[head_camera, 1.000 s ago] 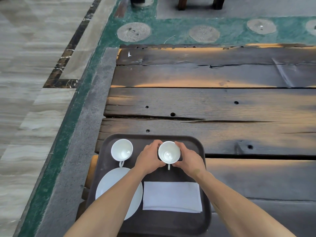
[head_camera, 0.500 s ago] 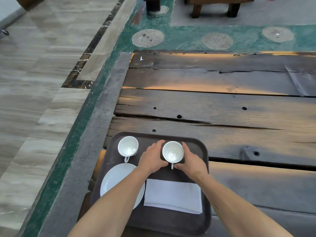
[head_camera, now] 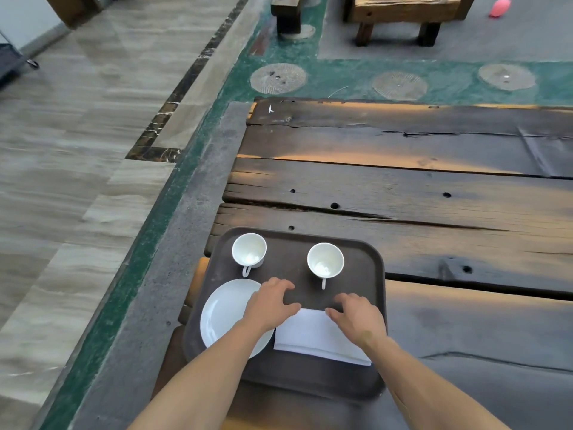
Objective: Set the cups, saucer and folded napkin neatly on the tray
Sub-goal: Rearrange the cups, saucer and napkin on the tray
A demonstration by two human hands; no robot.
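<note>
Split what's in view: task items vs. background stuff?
Job:
tray
left cup
right cup
saucer
folded napkin
left hand and right hand, both holding nothing, just above the napkin's far edge

Lying about:
wooden table
wooden bench
pink object on the floor

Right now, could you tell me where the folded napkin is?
The folded napkin lies on the tray's near right part, beside the saucer, under both hands' fingertips.
</note>
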